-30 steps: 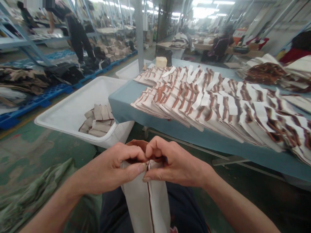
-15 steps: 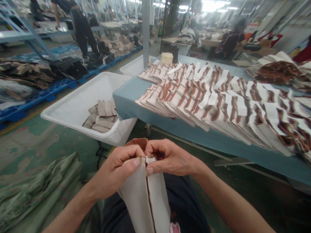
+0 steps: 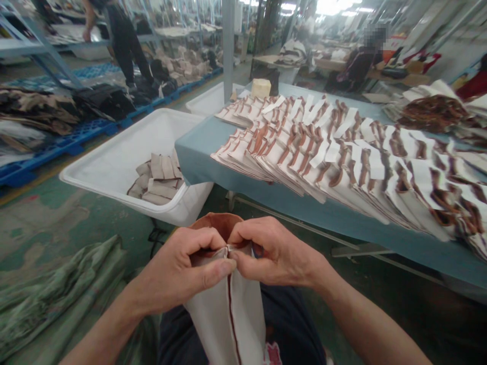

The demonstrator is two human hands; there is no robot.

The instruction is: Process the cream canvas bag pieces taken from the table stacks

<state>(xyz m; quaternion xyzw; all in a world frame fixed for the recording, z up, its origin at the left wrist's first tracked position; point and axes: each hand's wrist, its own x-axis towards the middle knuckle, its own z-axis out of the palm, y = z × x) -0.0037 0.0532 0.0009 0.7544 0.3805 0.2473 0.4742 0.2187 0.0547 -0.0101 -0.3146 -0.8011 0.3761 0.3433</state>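
Left hand (image 3: 182,271) & right hand (image 3: 272,251) are both pinching closed on the top edge of the white cloth piece (image 3: 228,319), near the centre, over the lap, thumbs touching.

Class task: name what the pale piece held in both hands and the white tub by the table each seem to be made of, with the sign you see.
Pale piece: likely woven cloth, matte; it drapes and creases, with a stitched dark-red seam and brown lining at the top. White tub: probably moulded plastic, smooth, slightly glossy; rigid rolled rim, one-piece walls.
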